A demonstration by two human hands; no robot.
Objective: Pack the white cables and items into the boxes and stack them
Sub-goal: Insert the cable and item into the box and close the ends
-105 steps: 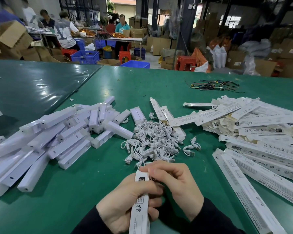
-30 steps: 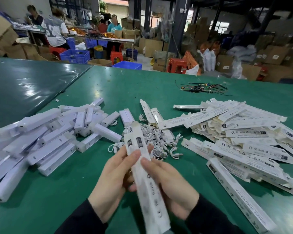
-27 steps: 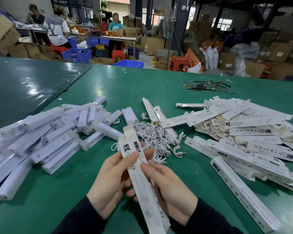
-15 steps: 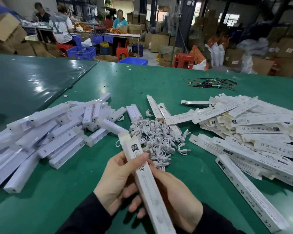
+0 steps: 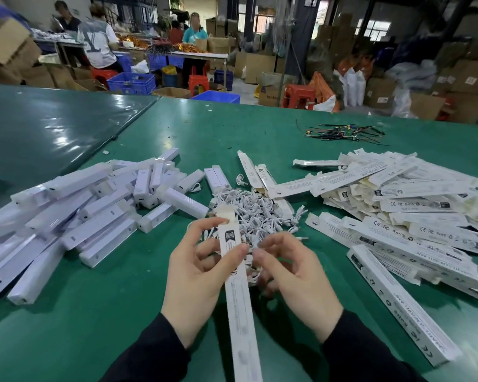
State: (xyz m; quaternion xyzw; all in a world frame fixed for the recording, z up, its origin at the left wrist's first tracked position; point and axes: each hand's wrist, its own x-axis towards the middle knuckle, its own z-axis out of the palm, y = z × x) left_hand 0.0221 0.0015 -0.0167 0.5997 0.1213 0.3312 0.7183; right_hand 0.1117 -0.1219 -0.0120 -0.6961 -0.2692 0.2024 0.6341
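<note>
- Gripping a long, narrow white box (image 5: 239, 296), the left hand (image 5: 193, 274) has its thumb laid across the printed face and its fingers curled round the far side; the box runs from the bottom edge of the view up to an open flap just above the fingertips.
- The right hand (image 5: 295, 274) sits just right of the box, fingers curled with thumb and forefinger drawn close together near the box's edge; a thin white cable seems to lie in its palm, but whether it is pinched cannot be told.
- Directly beyond both hands lies a heap of coiled white cables (image 5: 257, 213) on the green table (image 5: 100, 304).
- Left of the left hand is a spread pile of white bar-shaped items (image 5: 94, 205) in clear wrap, lying at many angles and overlapping.
- Right of the right hand is a loose stack of flat printed boxes (image 5: 398, 205), most lying face up; one long box (image 5: 403, 304) lies nearest the right wrist, apart from it.
- Far beyond the right hand, well apart from the piles, a small tangle of dark wires (image 5: 342, 132) rests on the table.
- Past the table's far edge, people sit at another bench among cardboard cartons, blue crates (image 5: 131, 83) and red stools (image 5: 298, 96).
</note>
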